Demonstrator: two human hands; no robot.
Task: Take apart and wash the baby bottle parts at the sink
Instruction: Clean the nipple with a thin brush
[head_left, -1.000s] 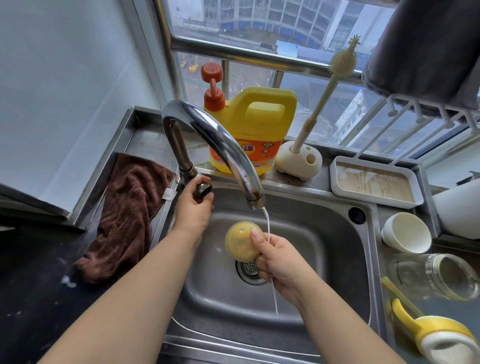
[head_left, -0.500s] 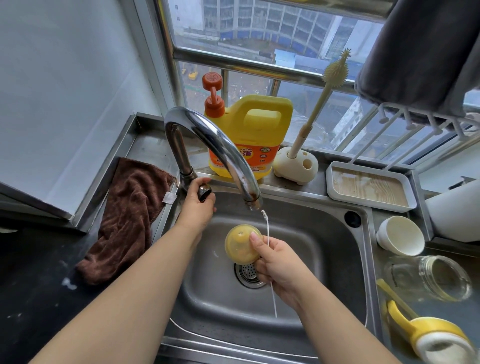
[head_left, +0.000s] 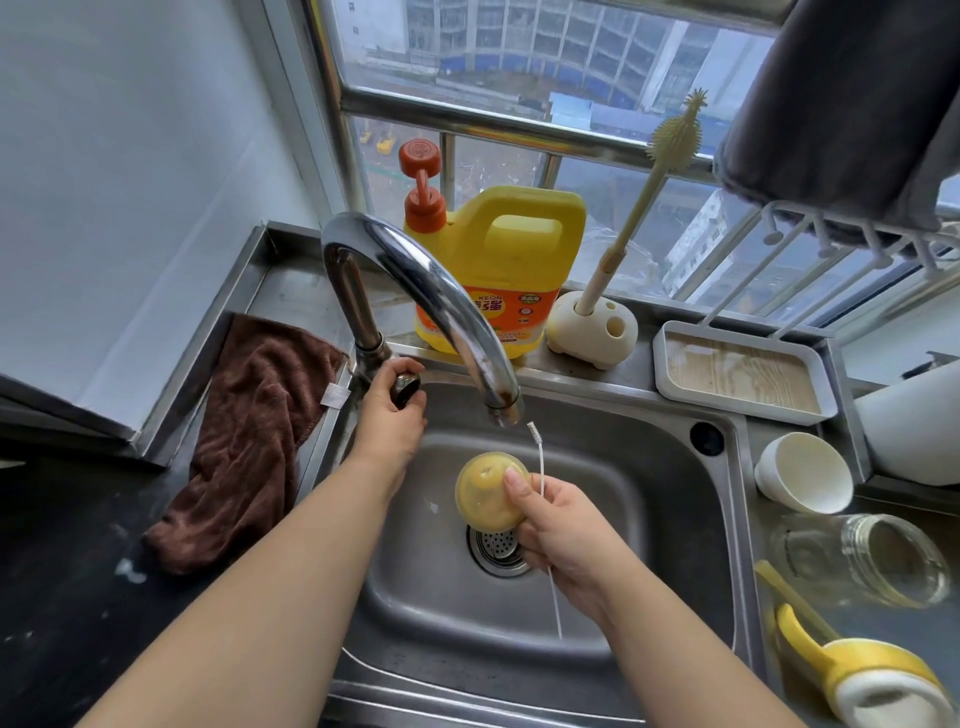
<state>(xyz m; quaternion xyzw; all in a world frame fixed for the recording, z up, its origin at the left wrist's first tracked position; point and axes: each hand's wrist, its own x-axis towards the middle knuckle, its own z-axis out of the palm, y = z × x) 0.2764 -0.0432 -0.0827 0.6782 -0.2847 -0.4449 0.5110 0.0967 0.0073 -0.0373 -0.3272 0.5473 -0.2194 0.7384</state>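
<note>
Over the sink (head_left: 675, 519): one yellow nipple (head_left: 488, 491) and one thin white straw brush (head_left: 540, 457), both pinched in the right hand (head_left: 566, 530) just below the single faucet (head_left: 415, 280) spout. At the faucet base, left hand (head_left: 389, 421) curled round the knob (head_left: 406, 387). On the right counter: one glass bottle (head_left: 862, 558) lying on its side, one white cap (head_left: 802, 473), one yellow handled collar (head_left: 862, 675).

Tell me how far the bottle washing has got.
Done: the bottle is apart; the glass body and the yellow handled collar lie beside the sink. In hand: the right hand holds the yellow nipple and a thin brush, while the left hand grips the tap handle. Left: no water visible; washing apparently remains.
</note>
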